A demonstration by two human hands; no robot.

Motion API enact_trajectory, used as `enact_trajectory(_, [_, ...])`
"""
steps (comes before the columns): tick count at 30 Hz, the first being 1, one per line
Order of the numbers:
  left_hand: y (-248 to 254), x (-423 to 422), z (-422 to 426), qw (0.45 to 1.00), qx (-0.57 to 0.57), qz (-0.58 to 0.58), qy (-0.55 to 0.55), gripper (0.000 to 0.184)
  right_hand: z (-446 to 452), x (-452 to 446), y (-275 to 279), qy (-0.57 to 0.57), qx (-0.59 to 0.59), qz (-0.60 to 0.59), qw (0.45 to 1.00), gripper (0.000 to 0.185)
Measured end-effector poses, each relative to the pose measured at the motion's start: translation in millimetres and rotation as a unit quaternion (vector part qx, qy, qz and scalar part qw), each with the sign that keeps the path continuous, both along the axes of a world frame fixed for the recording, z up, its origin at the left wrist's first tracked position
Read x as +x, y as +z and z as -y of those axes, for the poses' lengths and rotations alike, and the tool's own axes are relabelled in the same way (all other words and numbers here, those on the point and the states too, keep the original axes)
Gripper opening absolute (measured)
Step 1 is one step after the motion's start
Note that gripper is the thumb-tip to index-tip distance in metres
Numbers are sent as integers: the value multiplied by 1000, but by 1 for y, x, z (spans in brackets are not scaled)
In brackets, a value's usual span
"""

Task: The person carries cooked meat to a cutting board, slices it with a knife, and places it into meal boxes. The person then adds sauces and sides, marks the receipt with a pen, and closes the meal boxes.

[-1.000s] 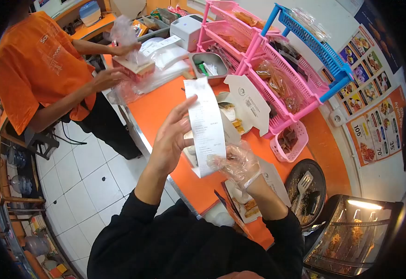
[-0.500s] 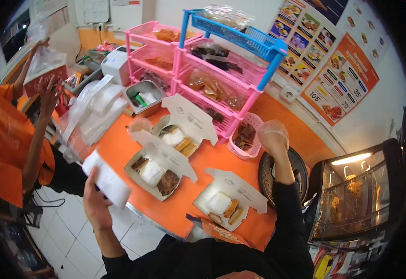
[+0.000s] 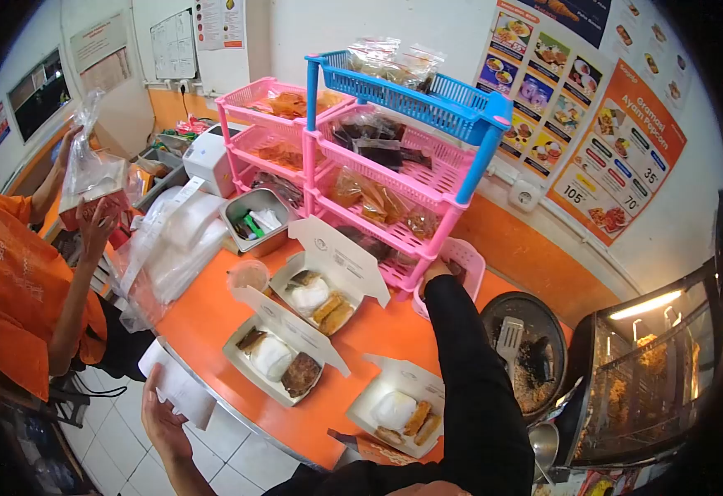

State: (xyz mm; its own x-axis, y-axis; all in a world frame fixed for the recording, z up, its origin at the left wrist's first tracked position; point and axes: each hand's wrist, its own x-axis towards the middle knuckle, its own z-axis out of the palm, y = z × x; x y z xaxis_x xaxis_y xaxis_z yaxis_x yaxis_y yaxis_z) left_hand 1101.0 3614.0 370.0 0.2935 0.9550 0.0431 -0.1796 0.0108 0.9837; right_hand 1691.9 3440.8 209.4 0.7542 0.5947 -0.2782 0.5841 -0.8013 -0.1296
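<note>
My left hand [image 3: 165,423] is closed on a white paper slip [image 3: 181,388] beyond the table's front edge. My right hand [image 3: 438,271] reaches to the rim of the pink basket [image 3: 475,277], beside the lowest rack tier. Its fingers are hidden, so what they hold does not show. Open food boxes with white rice stand on the orange table: one [image 3: 291,384] with a dark brown patty, one [image 3: 302,281] behind it, and one [image 3: 371,395] near my right forearm. The last two hold golden fried pieces.
Pink racks [image 3: 312,194] with a blue top tray [image 3: 415,91] hold bagged food. A black pan [image 3: 556,331] with a spatula [image 3: 510,337] and a lit glass display case [image 3: 626,372] stand right. At left, an orange-shirted person [image 3: 26,289] handles a bagged box [image 3: 97,182].
My right hand has moved left, from above the pink basket down to its rim; the clear plastic seen around it earlier is out of sight. The co-worker's hands now meet at the bagged box.
</note>
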Motion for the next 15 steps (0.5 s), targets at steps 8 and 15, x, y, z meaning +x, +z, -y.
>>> enact_trajectory(8, [-7, 4, 4, 1000, -12, -2, 8, 63, 8, 11, 3, -2, 29, 10, 1000, 32])
enact_trajectory(15, [14, 18, 14, 998, -6, 13, -54, 62, 69, -31, 46, -72, 400, -104, 908, 37])
